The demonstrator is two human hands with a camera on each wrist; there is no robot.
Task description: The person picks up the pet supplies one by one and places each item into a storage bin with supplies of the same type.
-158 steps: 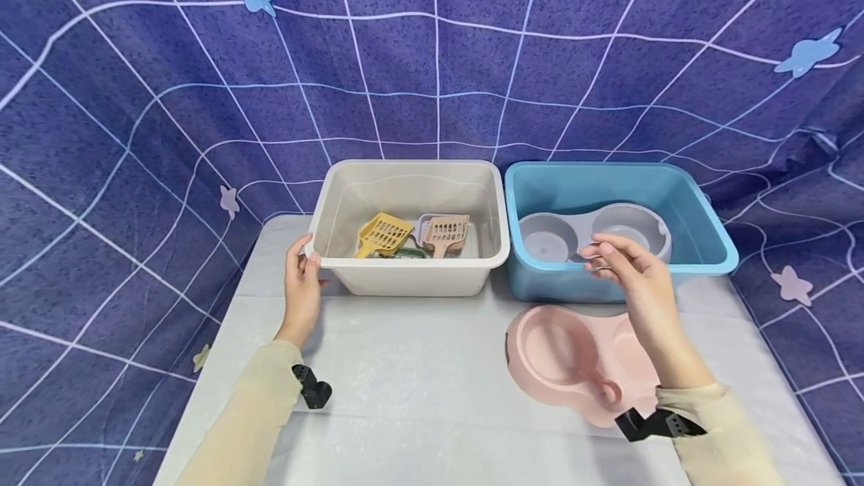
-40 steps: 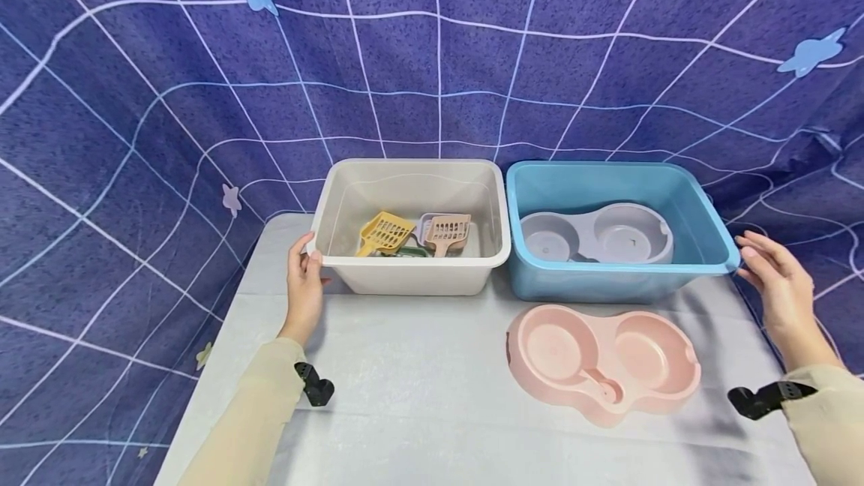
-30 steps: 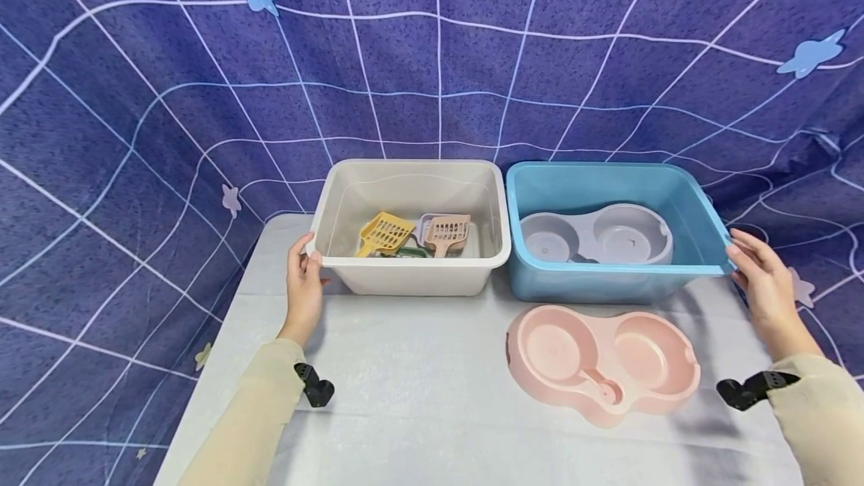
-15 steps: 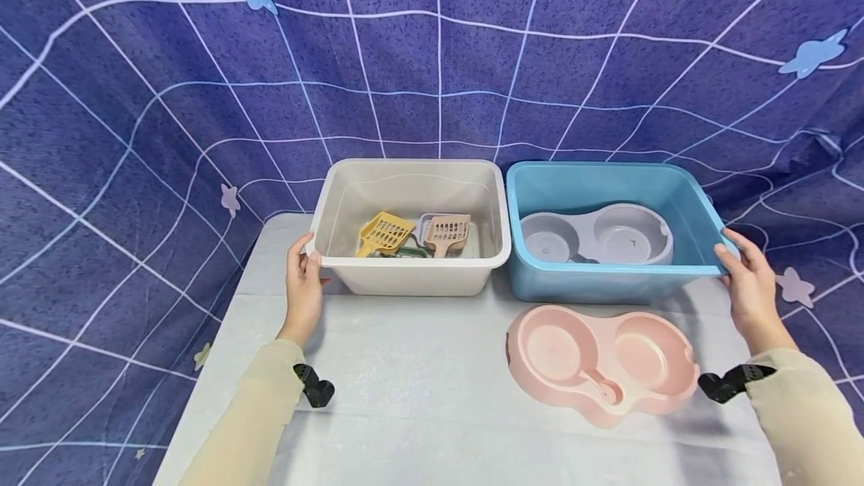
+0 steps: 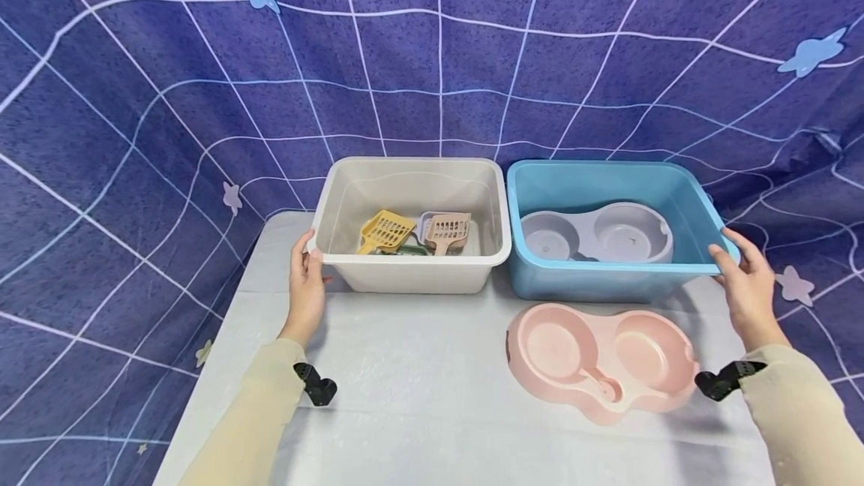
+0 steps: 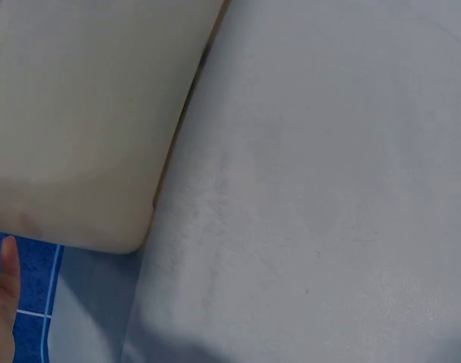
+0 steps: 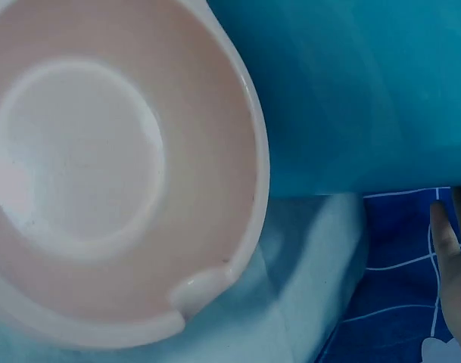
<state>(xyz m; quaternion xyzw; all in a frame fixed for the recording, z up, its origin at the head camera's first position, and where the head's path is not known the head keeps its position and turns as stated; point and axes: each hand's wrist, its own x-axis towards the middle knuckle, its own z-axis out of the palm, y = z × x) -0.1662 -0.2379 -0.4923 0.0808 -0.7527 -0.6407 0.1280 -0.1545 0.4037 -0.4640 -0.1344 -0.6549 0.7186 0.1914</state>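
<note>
My left hand [image 5: 306, 287] holds the front left rim corner of a beige plastic tub [image 5: 412, 276]. In the left wrist view only a bit of that hand [image 6: 3, 302] shows beside the tub wall [image 6: 86, 113]. Inside lie several litter scoops, a yellow scoop [image 5: 386, 231] and a tan scoop [image 5: 448, 228] uppermost. At the front right corner of a blue plastic tub [image 5: 594, 285], my right hand [image 5: 748, 291] pinches the rim, thumb on top. A grey double pet bowl [image 5: 587, 225] sits in the blue tub. Most right fingers are hidden outside the wall.
A pink double pet bowl [image 5: 551, 351] lies on the white-covered table [image 5: 405, 373], just in front of the blue tub. Behind both tubs hangs a purple curtain [image 5: 405, 58] with lines and stars. The tubs stand side by side near the table's back.
My right hand has gone from above the grey bowl out to the right, then back in to take the blue tub's corner. The left hand and both tubs look unmoved.
</note>
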